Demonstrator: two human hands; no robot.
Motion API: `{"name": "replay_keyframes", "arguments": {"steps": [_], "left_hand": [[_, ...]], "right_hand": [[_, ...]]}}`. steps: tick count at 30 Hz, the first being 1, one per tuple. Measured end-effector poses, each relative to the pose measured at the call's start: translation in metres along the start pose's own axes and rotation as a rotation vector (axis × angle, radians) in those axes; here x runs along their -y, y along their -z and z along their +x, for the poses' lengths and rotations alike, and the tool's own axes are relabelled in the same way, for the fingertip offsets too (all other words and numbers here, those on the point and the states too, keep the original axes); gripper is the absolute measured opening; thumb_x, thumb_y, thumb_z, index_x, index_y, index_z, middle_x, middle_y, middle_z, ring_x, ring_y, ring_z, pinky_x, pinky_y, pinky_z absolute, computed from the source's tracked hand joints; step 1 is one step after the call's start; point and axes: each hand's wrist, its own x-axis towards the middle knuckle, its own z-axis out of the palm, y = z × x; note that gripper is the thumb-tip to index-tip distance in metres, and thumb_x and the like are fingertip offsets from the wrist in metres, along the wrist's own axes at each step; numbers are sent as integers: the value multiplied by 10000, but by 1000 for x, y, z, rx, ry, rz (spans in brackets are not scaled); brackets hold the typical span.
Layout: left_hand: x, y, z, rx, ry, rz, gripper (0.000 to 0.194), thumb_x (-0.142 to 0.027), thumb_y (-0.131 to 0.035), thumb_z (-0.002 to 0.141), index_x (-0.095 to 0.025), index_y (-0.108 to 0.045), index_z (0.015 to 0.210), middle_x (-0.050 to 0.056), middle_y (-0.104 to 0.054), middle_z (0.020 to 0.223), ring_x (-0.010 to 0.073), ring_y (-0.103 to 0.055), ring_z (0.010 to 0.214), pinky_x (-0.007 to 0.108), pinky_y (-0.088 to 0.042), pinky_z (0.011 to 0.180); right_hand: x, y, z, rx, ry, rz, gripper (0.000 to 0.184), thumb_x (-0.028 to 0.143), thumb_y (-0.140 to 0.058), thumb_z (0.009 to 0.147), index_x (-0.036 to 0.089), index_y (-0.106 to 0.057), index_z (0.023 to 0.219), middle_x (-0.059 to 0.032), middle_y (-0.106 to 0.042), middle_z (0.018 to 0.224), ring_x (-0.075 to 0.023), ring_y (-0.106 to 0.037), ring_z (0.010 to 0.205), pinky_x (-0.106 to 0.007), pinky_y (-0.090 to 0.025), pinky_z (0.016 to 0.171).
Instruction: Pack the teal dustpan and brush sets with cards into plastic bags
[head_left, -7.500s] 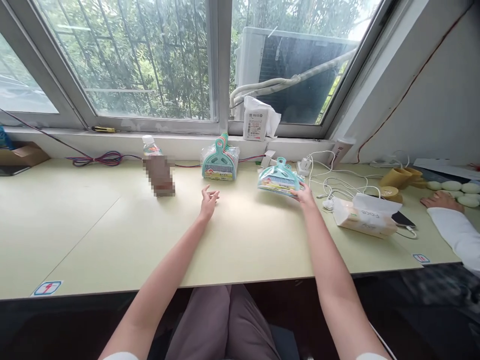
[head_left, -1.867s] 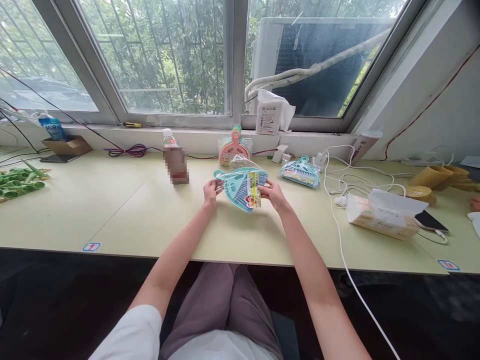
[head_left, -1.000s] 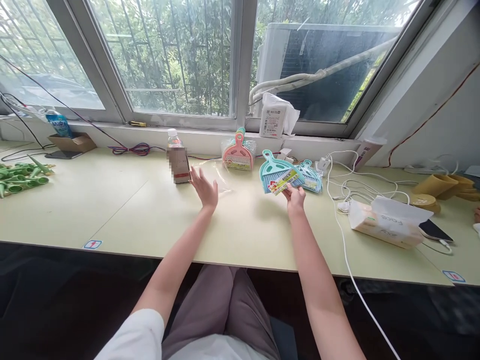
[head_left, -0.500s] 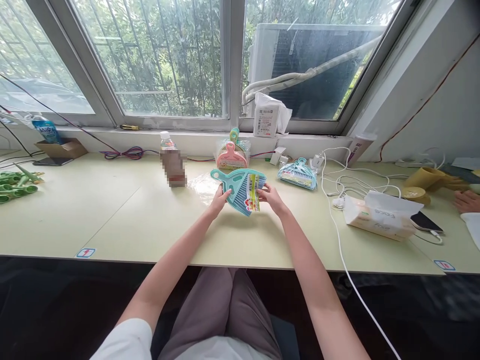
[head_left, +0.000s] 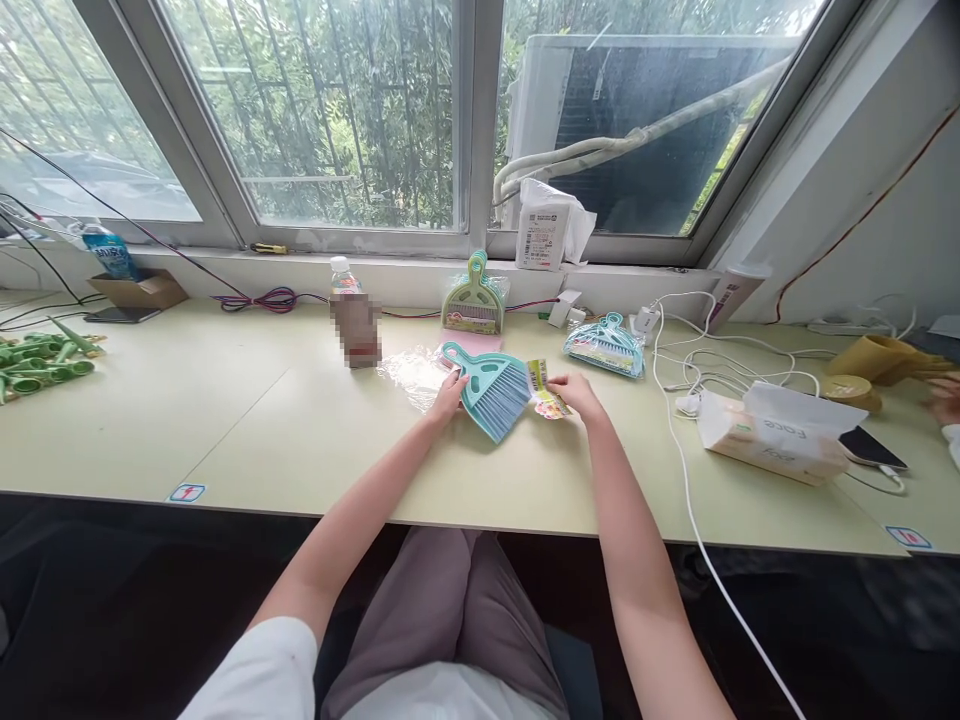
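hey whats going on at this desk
A person seated at a pale desk by a window holds a small teal brush and dustpan set with the left hand. The right hand holds a printed paper label just off the set's bristle end. A crumpled clear plastic bag lies beside the left hand. More sets stand packed by the sill, and another wrapped set lies to the right.

Small packing workroom, long pale worktable [head_left: 225, 430] under barred windows [head_left: 322, 110], numbered seat stickers [head_left: 185, 492], packaged goods [head_left: 606, 346]
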Motion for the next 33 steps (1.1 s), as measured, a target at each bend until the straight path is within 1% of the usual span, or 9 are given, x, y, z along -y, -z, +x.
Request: {"name": "replay_keyframes", "arguments": {"steps": [3, 6, 8, 11, 15, 19, 23, 27, 33], "left_hand": [[1, 2, 2, 5, -3, 36, 246, -364, -545, 827, -158, -643, 919, 47, -671, 860, 179, -617, 785, 306, -495, 756], [5, 2, 4, 165, 39, 76, 263, -400, -596, 792, -147, -664, 811, 59, -680, 814, 196, -619, 793, 316, -478, 781], [8, 0, 4, 254, 35, 97, 310, -451, -611, 775, -153, -678, 828, 59, -689, 830, 210, -622, 817, 327, -474, 793], [8, -2, 2, 292, 16, 113, 363, -500, -614, 760, -158, -689, 854, 54, -696, 848, 226, -624, 850, 346, -473, 814], [8, -3, 0, 266, -25, 104, 367, -511, -614, 758, -159, -690, 832, 60, -699, 859, 235, -619, 890, 350, -467, 843], [10, -5, 0, 223, -53, 112, 340, -481, -603, 775, -151, -678, 815, 60, -690, 862, 225, -612, 873, 347, -469, 832], [13, -7, 3, 218, -111, 98, 329, -464, -564, 810, -153, -668, 839, 65, -682, 910, 223, -603, 925, 349, -457, 867], [15, -7, 6, 145, -129, 148, 333, -470, -546, 818, -155, -648, 785, 51, -668, 845, 216, -592, 894, 342, -457, 851], [7, -9, -2, 253, -130, 126, 346, -489, -551, 808, -159, -652, 776, 53, -668, 818, 227, -596, 858, 332, -460, 820]], "right_hand": [[-6, 13, 1, -317, 11, -126, 244, 280, -556, 799, 178, -722, 946, -126, -701, 856, -254, -644, 854, -339, -497, 749], [-12, 26, 0, -618, 11, -269, 408, 325, -420, 878, 143, -618, 1184, -210, -629, 1103, -296, -589, 1015, -418, -469, 836], [-12, 30, -2, -698, 51, -361, 470, 326, -356, 903, 111, -516, 1289, -245, -533, 1250, -313, -525, 1112, -454, -446, 869], [-2, 18, -8, -555, 211, -442, 434, 314, -339, 914, 126, -519, 1262, -226, -510, 1271, -316, -481, 1144, -436, -425, 881], [23, -37, -25, -211, 442, -595, 331, 349, -362, 932, 174, -615, 1055, -163, -598, 1087, -271, -517, 1035, -342, -412, 835], [42, -82, -45, -146, 541, -813, 301, 340, -363, 947, 152, -592, 999, -155, -598, 1026, -256, -519, 967, -317, -403, 744], [44, -86, -51, -229, 559, -893, 317, 269, -294, 966, 136, -566, 1058, -167, -590, 1060, -250, -534, 939, -315, -385, 688], [42, -85, -50, -192, 540, -870, 337, 332, -348, 955, 131, -618, 974, -179, -634, 993, -272, -568, 911, -334, -380, 697], [44, -81, -48, -218, 340, -540, 387, 342, -391, 921, 179, -679, 721, -145, -700, 831, -237, -627, 800, -310, -374, 709]]}}
